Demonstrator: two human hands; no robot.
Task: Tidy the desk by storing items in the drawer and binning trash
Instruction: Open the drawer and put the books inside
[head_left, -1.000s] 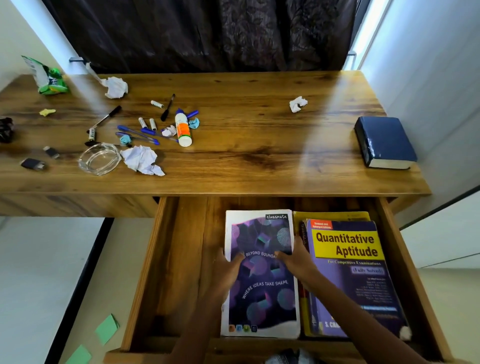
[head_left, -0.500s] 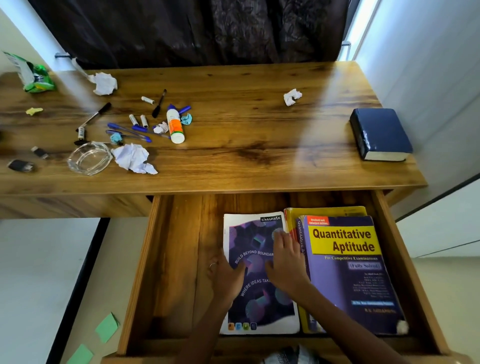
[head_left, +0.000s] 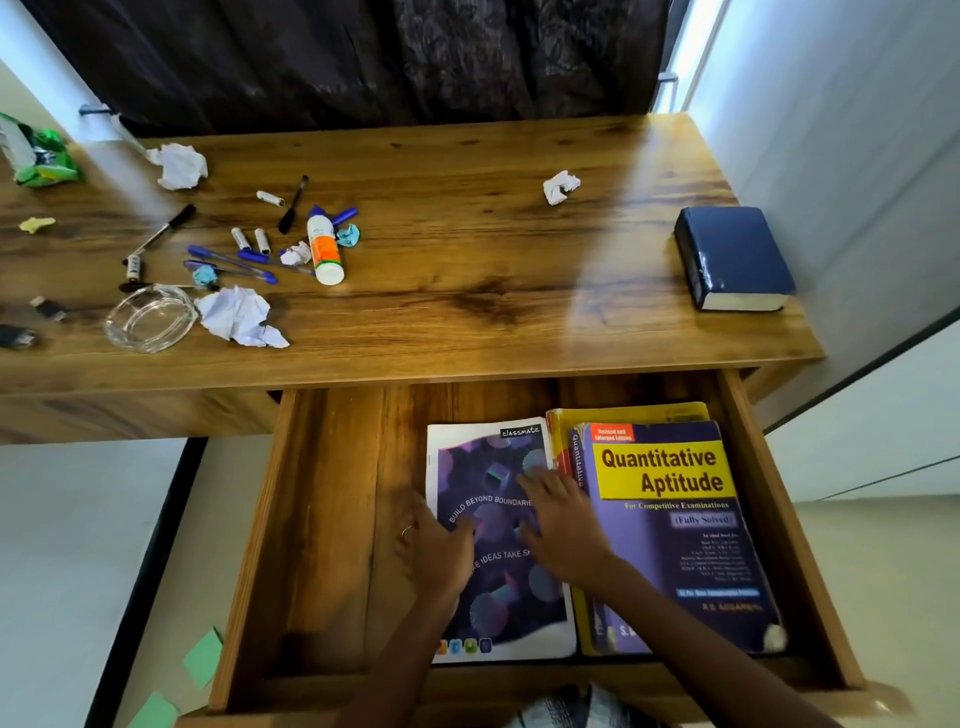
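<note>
A wooden desk (head_left: 467, 291) stood before a dark curtain (head_left: 363, 57), with its drawer (head_left: 311, 519) pulled fully open below the front edge. Both forearms reached forward and down into the drawer. The left hand (head_left: 439, 551) lay flat, fingers extended and relaxed, resting on the left edge of the purple notebook (head_left: 498, 597); it gripped nothing. The right hand (head_left: 563, 525) lay palm-down with fingers spread straight, pressing on the notebook cover near its right edge. The notebook lay flat in the drawer, just beside the Quantitative Aptitude book (head_left: 670, 530), which rested on a yellow book (head_left: 628, 413). On the desk remained crumpled papers (head_left: 239, 317), pens (head_left: 234, 265), a glue bottle (head_left: 323, 249), a glass ashtray (head_left: 148, 319) and a blue book (head_left: 732, 257).
</note>
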